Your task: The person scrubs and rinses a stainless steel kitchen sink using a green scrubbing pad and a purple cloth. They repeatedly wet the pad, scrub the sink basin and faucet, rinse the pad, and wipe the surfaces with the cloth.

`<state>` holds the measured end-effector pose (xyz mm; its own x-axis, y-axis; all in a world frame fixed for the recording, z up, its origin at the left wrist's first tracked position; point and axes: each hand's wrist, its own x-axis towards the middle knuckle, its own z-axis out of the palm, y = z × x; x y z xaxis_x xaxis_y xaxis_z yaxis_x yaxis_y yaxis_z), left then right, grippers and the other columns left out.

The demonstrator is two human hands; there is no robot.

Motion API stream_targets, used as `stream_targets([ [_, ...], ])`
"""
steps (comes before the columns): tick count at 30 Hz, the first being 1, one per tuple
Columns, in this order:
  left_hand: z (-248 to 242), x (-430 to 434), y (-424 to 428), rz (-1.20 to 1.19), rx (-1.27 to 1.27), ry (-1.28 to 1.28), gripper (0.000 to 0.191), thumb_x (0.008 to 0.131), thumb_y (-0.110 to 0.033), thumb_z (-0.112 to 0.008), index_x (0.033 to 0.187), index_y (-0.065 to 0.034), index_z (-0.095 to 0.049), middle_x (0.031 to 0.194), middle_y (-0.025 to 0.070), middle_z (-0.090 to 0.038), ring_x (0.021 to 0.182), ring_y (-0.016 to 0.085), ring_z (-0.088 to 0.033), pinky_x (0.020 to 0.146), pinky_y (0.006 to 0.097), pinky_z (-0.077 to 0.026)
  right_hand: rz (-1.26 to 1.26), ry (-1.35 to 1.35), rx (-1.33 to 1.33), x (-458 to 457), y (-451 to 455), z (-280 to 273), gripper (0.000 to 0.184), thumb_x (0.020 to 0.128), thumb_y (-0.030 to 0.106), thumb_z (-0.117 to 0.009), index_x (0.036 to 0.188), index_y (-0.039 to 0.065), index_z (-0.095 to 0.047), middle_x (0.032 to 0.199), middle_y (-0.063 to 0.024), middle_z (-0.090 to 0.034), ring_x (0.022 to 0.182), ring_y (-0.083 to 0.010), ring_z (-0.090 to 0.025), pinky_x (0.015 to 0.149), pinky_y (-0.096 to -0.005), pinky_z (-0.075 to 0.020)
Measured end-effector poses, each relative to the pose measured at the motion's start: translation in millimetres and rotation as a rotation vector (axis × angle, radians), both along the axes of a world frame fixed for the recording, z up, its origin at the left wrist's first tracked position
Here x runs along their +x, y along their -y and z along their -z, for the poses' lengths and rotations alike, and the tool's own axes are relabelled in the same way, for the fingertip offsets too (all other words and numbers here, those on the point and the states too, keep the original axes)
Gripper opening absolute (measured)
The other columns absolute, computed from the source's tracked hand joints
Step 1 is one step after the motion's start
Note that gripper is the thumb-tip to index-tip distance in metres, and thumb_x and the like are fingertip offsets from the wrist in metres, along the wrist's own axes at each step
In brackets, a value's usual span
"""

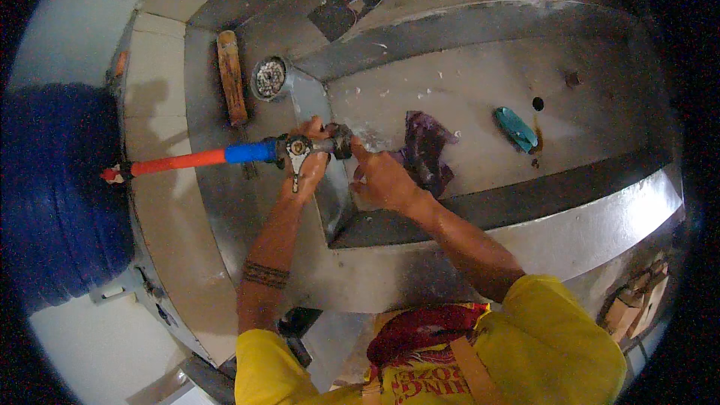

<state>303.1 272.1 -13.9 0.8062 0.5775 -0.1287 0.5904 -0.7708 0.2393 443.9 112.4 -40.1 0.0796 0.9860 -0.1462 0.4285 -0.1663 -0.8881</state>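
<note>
My left hand (pixel 309 171) is wrapped around a lever valve (pixel 298 149) at the end of a tube with a blue sleeve (pixel 251 152) and a red-orange section (pixel 177 163). Its short metal lever points down towards my wrist. A dark round end fitting (pixel 340 140) sticks out to the right of the valve. My right hand (pixel 388 177) touches that fitting with an extended index finger; its other fingers are curled and appear to hold nothing. Just beyond the right hand, a crumpled dark purple plastic bag or cloth (pixel 427 149) lies in a metal basin (pixel 478 73).
A teal oblong object (pixel 516 129) lies in the basin near a round hole (pixel 538 104). On the left ledge are a worn wooden block (pixel 232 79) and a round metal container (pixel 270 79) of whitish pieces. A dark flat plate (pixel 344 8) lies behind. A big blue tank (pixel 62 191) stands left.
</note>
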Motion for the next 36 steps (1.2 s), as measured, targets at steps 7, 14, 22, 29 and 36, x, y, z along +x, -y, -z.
stream_targets([
  [7,-13,4,8,0.075,0.256,0.046,0.02,0.075,-0.018,-0.069,0.093,-0.0121,-0.064,0.086,0.0092,-0.054,0.082,0.029,-0.06,0.067,0.0421,-0.047,0.035,-1.835,-0.246,20,0,0,0.049,0.09,0.019,-0.067,0.132,0.004,-0.048,0.096,-0.0104,-0.07,0.061,-0.0103,-0.052,0.056,-0.025,-0.0434],
  [14,-24,11,17,0.135,0.385,0.146,0.024,0.072,-0.017,-0.072,0.094,-0.011,-0.064,0.085,0.0083,-0.053,0.08,0.029,-0.06,0.066,0.0419,-0.047,0.199,-1.522,-0.062,25,15,1,0.047,0.092,0.016,-0.067,0.134,0.008,-0.049,0.097,-0.0078,-0.069,0.062,-0.0087,-0.051,0.056,-0.0253,-0.0429],
  [22,-10,10,10,0.145,0.287,0.044,0.022,0.075,-0.019,-0.072,0.093,-0.0098,-0.063,0.084,0.0094,-0.054,0.08,0.028,-0.061,0.065,0.0428,-0.047,-0.017,-0.771,0.165,17,10,-7,0.048,0.09,0.018,-0.068,0.135,0.01,-0.053,0.081,-0.0029,-0.066,0.058,-0.0097,-0.054,0.05,-0.0246,-0.043],
  [29,-6,9,13,0.189,0.322,0.195,0.025,0.069,-0.017,-0.076,0.086,-0.0087,-0.06,0.082,0.0089,-0.053,0.078,0.03,-0.059,0.064,0.0424,-0.046,0.206,-1.055,-0.092,32,1,4,0.024,0.095,0.027,-0.065,0.104,0.004,-0.064,0.076,-0.0026,-0.063,0.057,-0.0082,-0.053,0.051,-0.0231,-0.0422],
  [36,5,7,21,-0.064,0.151,0.203,0.025,0.07,-0.014,-0.077,0.088,-0.0091,-0.061,0.087,0.0096,-0.057,0.081,0.031,-0.059,0.068,0.0415,-0.047,0.217,-0.972,-0.034,16,-17,12,0.026,0.096,0.028,-0.063,0.085,0.004,-0.062,0.071,-0.0025,-0.064,0.058,-0.0088,-0.056,0.052,-0.0255,-0.0456],
])
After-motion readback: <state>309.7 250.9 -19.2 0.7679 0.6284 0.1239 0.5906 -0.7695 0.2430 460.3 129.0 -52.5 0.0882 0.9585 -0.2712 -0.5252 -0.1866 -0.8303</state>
